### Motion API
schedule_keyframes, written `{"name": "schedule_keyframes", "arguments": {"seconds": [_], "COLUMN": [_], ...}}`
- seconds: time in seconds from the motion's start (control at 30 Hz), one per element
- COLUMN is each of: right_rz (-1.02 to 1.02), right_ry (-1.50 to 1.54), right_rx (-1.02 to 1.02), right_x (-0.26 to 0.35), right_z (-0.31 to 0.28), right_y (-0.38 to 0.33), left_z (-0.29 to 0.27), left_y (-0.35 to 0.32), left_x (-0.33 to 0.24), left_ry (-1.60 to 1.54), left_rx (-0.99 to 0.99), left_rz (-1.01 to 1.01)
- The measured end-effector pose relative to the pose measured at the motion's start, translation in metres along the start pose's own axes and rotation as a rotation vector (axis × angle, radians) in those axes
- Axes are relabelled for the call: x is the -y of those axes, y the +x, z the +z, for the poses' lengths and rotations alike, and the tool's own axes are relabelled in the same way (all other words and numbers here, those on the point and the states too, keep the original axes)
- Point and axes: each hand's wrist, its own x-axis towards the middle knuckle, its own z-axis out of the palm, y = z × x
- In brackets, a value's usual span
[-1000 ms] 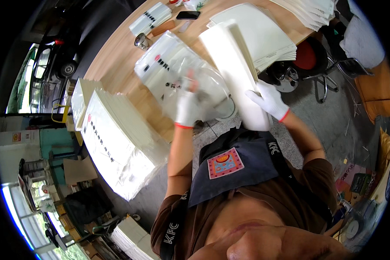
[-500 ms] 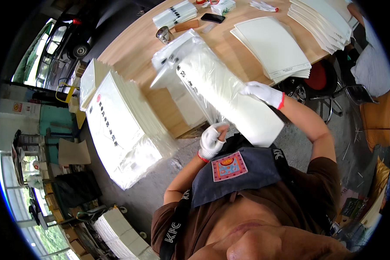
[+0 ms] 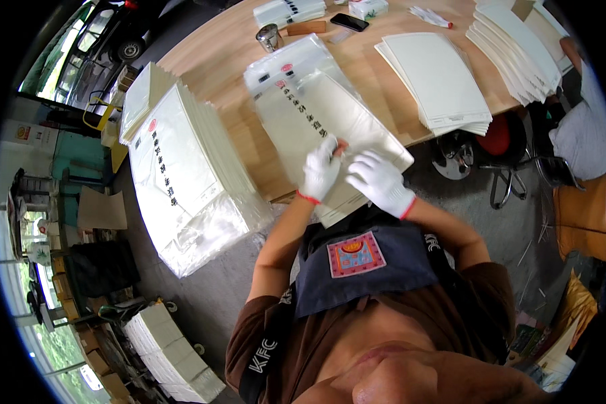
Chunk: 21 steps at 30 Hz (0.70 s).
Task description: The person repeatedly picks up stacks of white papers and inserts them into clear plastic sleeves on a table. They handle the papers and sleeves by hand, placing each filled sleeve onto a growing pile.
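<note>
Your hands, left (image 3: 320, 170) and right (image 3: 378, 180), are resting on the bag (image 3: 323, 128) on the table (image 3: 222, 50); a bag stack (image 3: 188, 175) is lying to its left, sheets (image 3: 438, 81) to its right.

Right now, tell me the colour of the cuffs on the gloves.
Red cuffs on white gloves, clearest in the head view, on both the left hand and right hand.

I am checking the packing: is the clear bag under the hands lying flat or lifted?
Lying flat. The clear bag rests spread on the wooden table, both gloved hands pressing its near end.
</note>
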Motion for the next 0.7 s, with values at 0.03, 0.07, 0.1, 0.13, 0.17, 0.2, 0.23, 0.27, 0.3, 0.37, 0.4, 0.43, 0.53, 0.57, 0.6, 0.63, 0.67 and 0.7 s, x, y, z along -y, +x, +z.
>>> {"name": "schedule_keyframes", "arguments": {"seconds": [0.03,0.07,0.1,0.13,0.17,0.2,0.23,0.27,0.3,0.37,0.4,0.43,0.53,0.57,0.6,0.63,0.67,0.7], "right_rz": [0.003,0.068,0.141,0.139,0.297,0.454,0.606,0.521,0.434,0.261,0.256,0.259,0.249,0.263,0.265,0.35,0.322,0.229], "right_ry": [0.007,-0.196,-0.403,-0.51,-0.414,-0.32,-0.213,-0.247,-0.283,-0.354,-0.327,-0.29,-0.215,-0.204,-0.176,-0.206,-0.17,-0.202], "right_rx": [-0.202,-0.25,-0.296,-0.418,-0.18,0.054,0.283,0.25,0.225,0.178,0.16,0.175,0.317,0.38,0.387,0.506,0.486,0.49], "right_x": [0.001,-0.002,-0.012,-0.052,-0.064,-0.074,-0.078,-0.076,-0.07,-0.055,-0.049,-0.044,-0.024,-0.016,-0.014,-0.01,-0.013,-0.03], "right_z": [-0.01,-0.013,-0.014,0.021,0.021,0.018,0.017,0.018,0.019,0.02,0.019,0.013,-0.01,-0.018,-0.016,-0.014,0.002,0.024], "right_y": [-0.004,0.0,0.007,0.008,0.012,0.015,0.018,0.018,0.011,-0.008,-0.018,-0.03,-0.065,-0.074,-0.087,-0.095,-0.121,-0.141], "left_z": [0.002,0.011,0.018,0.021,0.022,0.02,0.011,-0.004,-0.019,-0.029,-0.032,-0.033,-0.026,-0.024,-0.024,-0.023,-0.021,-0.018], "left_y": [-0.014,-0.027,-0.039,-0.05,-0.058,-0.061,-0.066,-0.07,-0.074,-0.086,-0.097,-0.11,-0.155,-0.169,-0.177,-0.187,-0.2,-0.208], "left_x": [0.003,0.011,0.008,0.003,0.003,0.023,0.062,0.087,0.093,0.092,0.083,0.077,0.067,0.061,0.055,0.051,0.05,0.051], "left_ry": [-0.003,0.007,0.072,0.142,0.214,0.369,0.53,0.691,0.557,0.372,0.323,0.274,0.409,0.376,0.35,0.323,0.297,0.267], "left_rx": [0.004,-0.05,-0.028,-0.019,-0.026,-0.118,-0.209,-0.3,-0.323,-0.367,-0.392,-0.415,-0.371,-0.343,-0.312,-0.281,-0.231,-0.184], "left_rz": [-0.005,0.134,0.183,0.316,0.446,0.335,0.224,0.104,-0.033,-0.164,-0.153,-0.142,-0.069,-0.081,-0.084,-0.087,-0.121,-0.151]}}
